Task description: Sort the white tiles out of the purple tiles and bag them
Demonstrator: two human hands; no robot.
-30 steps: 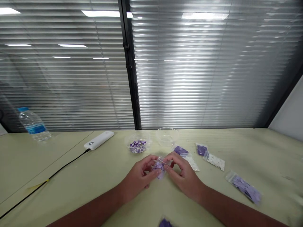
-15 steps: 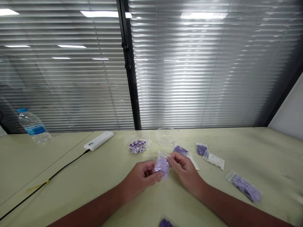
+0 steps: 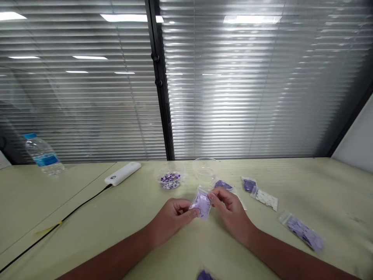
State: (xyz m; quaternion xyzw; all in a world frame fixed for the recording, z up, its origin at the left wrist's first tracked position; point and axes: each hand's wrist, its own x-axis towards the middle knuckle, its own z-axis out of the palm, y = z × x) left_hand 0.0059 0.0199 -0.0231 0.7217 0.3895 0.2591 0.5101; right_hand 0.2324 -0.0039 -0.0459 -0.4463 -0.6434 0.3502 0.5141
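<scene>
A small clear zip bag of light purple pieces (image 3: 201,203) is held above the table between my two hands. My left hand (image 3: 174,216) pinches its lower left side, thumb across the front. At the bag's upper right edge, the fingers of my right hand (image 3: 229,208) are closed on it. Just behind my right hand lies a bag of darker purple pieces (image 3: 223,184), with a whitish bag partly hidden beside it. Behind my left hand is a clear round container (image 3: 170,181) with purple and white bits.
A clear round dish (image 3: 206,168) stands at the back. To the right lie a dark purple bag (image 3: 249,184), a white bag (image 3: 266,198) and a long purple bag (image 3: 304,232). On the left are a white device (image 3: 122,174) with a black cable and a bottle (image 3: 45,155).
The held bag has turned slightly and its front shows flatter. My left thumb and fingers have shifted a little on its lower edge. The whole view has moved slightly.
</scene>
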